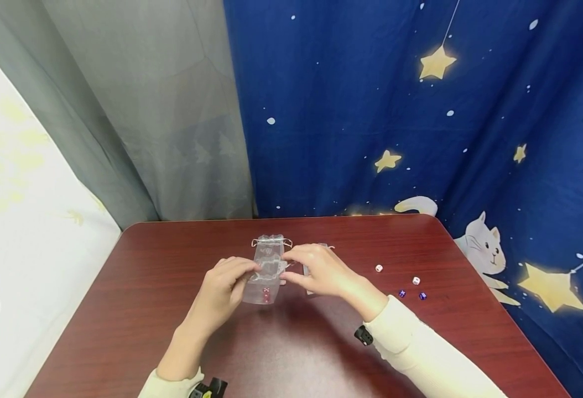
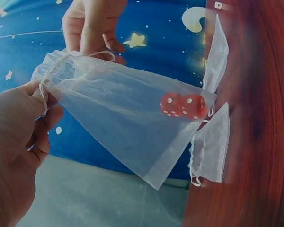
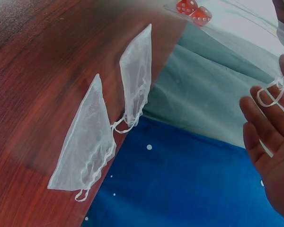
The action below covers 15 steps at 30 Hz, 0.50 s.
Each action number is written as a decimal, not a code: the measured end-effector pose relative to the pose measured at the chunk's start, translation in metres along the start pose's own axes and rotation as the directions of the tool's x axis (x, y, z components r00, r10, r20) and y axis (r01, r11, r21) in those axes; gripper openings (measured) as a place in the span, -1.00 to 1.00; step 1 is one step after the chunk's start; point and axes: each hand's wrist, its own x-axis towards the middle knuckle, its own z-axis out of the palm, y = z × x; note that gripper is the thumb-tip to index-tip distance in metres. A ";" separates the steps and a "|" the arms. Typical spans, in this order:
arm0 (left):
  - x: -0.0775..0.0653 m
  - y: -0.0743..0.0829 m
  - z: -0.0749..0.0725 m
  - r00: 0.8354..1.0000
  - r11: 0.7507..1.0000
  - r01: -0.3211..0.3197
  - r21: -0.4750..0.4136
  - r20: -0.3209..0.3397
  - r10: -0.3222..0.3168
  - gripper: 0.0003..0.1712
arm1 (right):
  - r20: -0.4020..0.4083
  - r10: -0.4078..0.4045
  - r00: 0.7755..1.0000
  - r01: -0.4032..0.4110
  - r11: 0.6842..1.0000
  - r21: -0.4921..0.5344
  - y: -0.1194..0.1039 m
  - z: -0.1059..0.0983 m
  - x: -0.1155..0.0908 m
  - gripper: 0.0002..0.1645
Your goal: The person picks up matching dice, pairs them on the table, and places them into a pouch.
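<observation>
A sheer white drawstring bag point(image 2: 118, 99) is held up by its gathered neck, with two red dice point(image 2: 182, 105) in its lower end. My left hand point(image 1: 219, 290) pinches one side of the neck between thumb and fingers. On the other side my right hand point(image 1: 323, 271) pinches the neck by the cord, its remaining fingers point(image 3: 262, 123) loosely spread. A cord loop point(image 3: 270, 97) hangs by those fingers. Beyond the held bag, a second sheer bag point(image 1: 270, 246) lies flat on the table. A third bag point(image 3: 87, 142) lies beside it, partly behind my right hand in the head view.
On the right of the brown table point(image 1: 162, 276) lie two white dice point(image 1: 416, 281) and two blue dice point(image 1: 402, 293). Grey and blue curtains point(image 1: 321, 110) hang behind the far edge. A white surface point(image 1: 17, 221) stands at the left.
</observation>
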 end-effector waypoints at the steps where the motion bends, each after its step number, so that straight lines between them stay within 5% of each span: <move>1: 0.000 0.000 0.000 1.000 1.000 0.003 -0.001 -0.004 -0.003 -0.68 | 0.000 -0.005 1.000 0.005 1.000 -0.013 0.000 0.000 0.000 -0.67; 9: -0.003 -0.001 -0.003 0.999 1.000 0.024 0.001 -0.031 -0.024 -0.66 | -0.119 -0.055 0.991 0.046 0.996 -0.074 0.002 -0.002 -0.001 -0.89; 15: -0.004 -0.005 -0.005 0.995 0.997 0.053 0.062 -0.084 -0.048 -0.68 | -0.265 -0.094 0.960 0.075 0.994 -0.082 0.006 -0.004 -0.002 -0.92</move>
